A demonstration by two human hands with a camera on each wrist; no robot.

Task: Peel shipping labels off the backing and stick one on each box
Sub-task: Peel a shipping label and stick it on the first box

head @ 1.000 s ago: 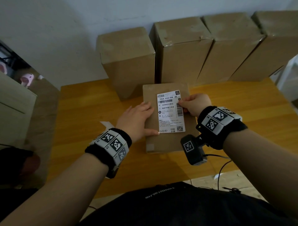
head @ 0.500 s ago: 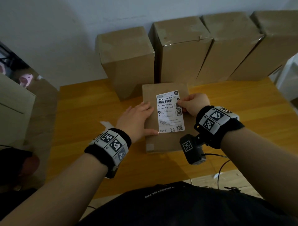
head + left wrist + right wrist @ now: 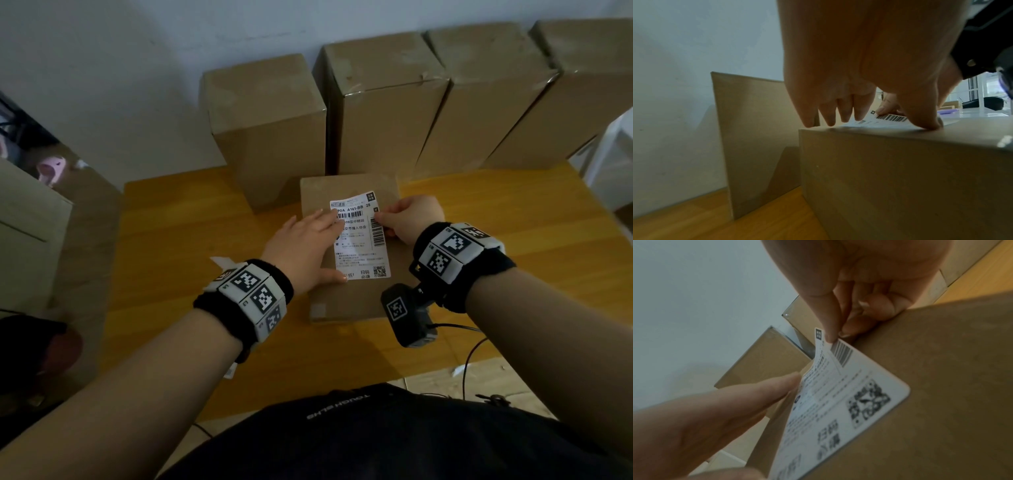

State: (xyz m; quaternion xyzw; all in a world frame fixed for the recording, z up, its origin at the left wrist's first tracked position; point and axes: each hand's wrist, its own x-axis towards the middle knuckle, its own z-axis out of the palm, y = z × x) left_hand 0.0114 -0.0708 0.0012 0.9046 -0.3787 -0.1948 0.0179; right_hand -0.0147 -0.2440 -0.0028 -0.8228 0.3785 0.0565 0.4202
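Observation:
A flat brown box lies on the wooden table in front of me. A white shipping label lies on its top, its near end stuck down and its far end lifted. My right hand pinches the label's far right edge between thumb and forefinger. My left hand lies flat with straight fingers on the label's left side, thumb at its near left corner; the fingertips touch the label and box top.
Several tall brown boxes stand in a row against the white wall at the back of the table. A white scrap of paper lies left of my left wrist. A cable trails at the table's near right.
My left hand has slid forward over the label's left side, its fingers now covering part of the top print. The right hand still pinches the right edge.

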